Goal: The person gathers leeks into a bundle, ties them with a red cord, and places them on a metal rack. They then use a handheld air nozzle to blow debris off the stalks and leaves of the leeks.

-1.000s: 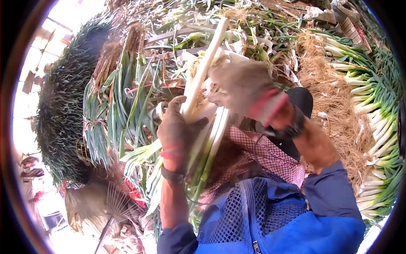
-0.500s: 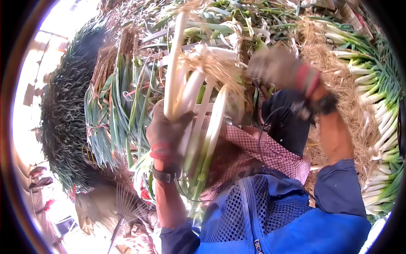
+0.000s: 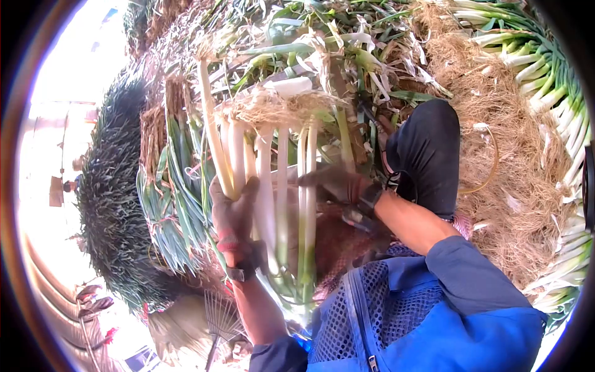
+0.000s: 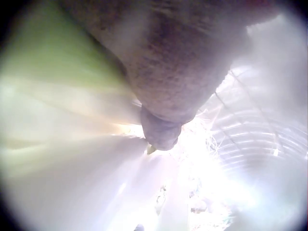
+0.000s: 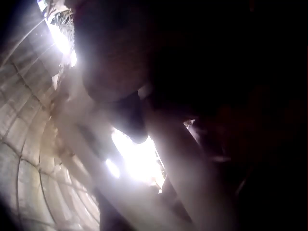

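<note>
In the head view my gloved left hand (image 3: 234, 208) grips several white leeks (image 3: 237, 146), roots upward, its thumb raised against the stalks. Their leafy ends run down towards the lap. One leek (image 3: 215, 124) leans left, apart from the others. My gloved right hand (image 3: 338, 185) is at the right side of the fan, its fingers curled about the stalks there. In the left wrist view the glove (image 4: 168, 86) lies against blurred pale stalks (image 4: 72, 178). The right wrist view is dark; a fingertip (image 5: 132, 127) pokes between two stalks (image 5: 178, 163).
A long row of leeks (image 3: 539, 68) with a thick mat of roots (image 3: 483, 161) lies on the right. Leaf trimmings (image 3: 291, 31) cover the ground ahead. Tied bundles (image 3: 173, 180) and a dark green pile (image 3: 114, 198) stand left, with a wire rake (image 3: 222, 316) below.
The leeks have spread from a tilted, crowded clump into an upright fan. My right hand swung away to the right, then came back down to the stalks. My left hand keeps its grip.
</note>
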A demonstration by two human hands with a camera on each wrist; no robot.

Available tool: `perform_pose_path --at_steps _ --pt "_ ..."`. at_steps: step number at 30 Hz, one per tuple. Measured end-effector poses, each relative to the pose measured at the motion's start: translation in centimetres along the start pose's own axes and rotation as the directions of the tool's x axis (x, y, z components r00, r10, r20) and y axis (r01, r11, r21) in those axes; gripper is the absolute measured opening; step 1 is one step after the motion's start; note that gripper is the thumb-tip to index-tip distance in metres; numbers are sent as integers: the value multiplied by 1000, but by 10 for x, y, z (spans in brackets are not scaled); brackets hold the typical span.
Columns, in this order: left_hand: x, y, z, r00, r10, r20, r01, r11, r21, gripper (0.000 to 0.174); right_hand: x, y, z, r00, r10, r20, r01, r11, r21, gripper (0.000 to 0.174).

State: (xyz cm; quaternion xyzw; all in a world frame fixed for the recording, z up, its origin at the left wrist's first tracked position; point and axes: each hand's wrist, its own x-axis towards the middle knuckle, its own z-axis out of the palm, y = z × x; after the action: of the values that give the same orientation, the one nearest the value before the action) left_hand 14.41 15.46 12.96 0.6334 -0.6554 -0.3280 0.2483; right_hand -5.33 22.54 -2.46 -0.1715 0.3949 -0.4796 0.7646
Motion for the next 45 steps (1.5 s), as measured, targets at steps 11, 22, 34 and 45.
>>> perform_pose_path --at_steps 11,22,34,45 --pt "10 -18 -20 974 -34 222 116 923 -367 51 -52 -81 111 958 -176 227 286 513 -809 59" --pt "-54 -55 -47 794 460 397 -600 695 395 87 -5 -64 144 915 -153 372 401 260 -879 57" --pt "-63 -1 -14 1000 9 -30 -18 944 -330 91 -69 -149 107 394 -849 352 474 -140 -869 49" --pt "-67 18 -18 992 -107 65 125 847 -517 92 59 -301 -18 614 -789 -2 -58 -42 -997 25"
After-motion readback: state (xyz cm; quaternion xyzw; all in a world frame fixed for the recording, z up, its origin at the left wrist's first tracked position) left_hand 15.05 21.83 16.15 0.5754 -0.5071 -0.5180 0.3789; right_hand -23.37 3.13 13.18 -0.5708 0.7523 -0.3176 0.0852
